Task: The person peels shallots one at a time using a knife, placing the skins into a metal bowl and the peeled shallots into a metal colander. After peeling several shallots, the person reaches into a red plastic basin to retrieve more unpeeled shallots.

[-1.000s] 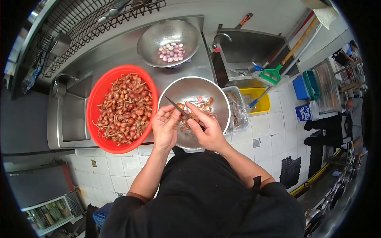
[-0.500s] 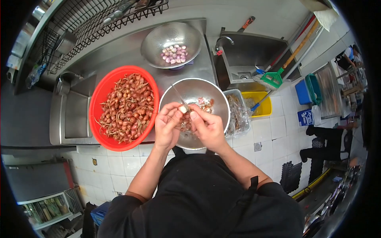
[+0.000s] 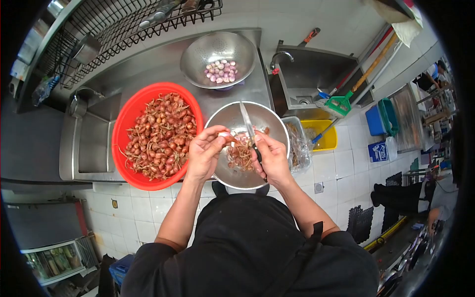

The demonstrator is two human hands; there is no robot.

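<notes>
Nothing legible is showing anywhere in this view. A blue sign (image 3: 379,151) is leaning against the tiled wall low on the right, and it is carrying white marks that look like lettering, but they are appearing too small and blurred to read. No other label, brand or number is coming through clearly.

Person in black work clothes, seen from above

A black short-sleeved top covers the torso, its sleeves ending above the elbows and leaving the forearms bare. A black apron lies over the front, with a strap crossing at the person's right side. The left hand (image 3: 204,153) and right hand (image 3: 271,159) are bare, with no gloves, rings or watch visible.
</notes>
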